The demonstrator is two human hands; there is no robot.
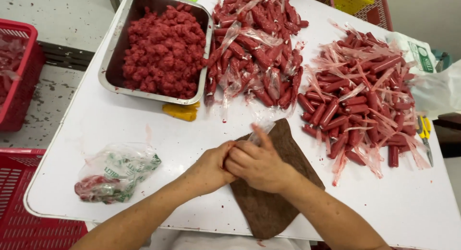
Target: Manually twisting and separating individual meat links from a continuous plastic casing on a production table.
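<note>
Head view. White counter (pixel 144 130), seen from above.

Left hand (pixel 211 166) and right hand (pixel 257 164) pressed together over brown cloth (pixel 273 202) at near centre of counter. Both curled shut, fingers bunched around a small item; item itself hidden, only a twist of clear wrap (pixel 261 127) showing above right forefinger. Right forefinger raised, touching wrap. Cannot tell what is inside the grip.

Steel tray (pixel 110 63) at far left of counter, loaded with red minced meat (pixel 161 48). Yellow piece (pixel 181 111) just below tray's near edge, touching or nearly so.

Sausage pile A (pixel 254 43) just right of tray: red sausages in loose clear wrap, ends untrimmed. Sausage pile B (pixel 360 101) further right, apart from A, wrap tails splayed outward. Pile B nearest to right hand; cloth corner reaching close to its left edge.

Crumpled bag (pixel 115 175) with green print at near left of counter, red scraps inside, well apart from hands.

Scissors (pixel 425 135), yellow-handled, at right edge beside pile B. White bag (pixel 434 84) beyond them.

Red baskets (pixel 19 72) off counter at left, on floor level.
</note>
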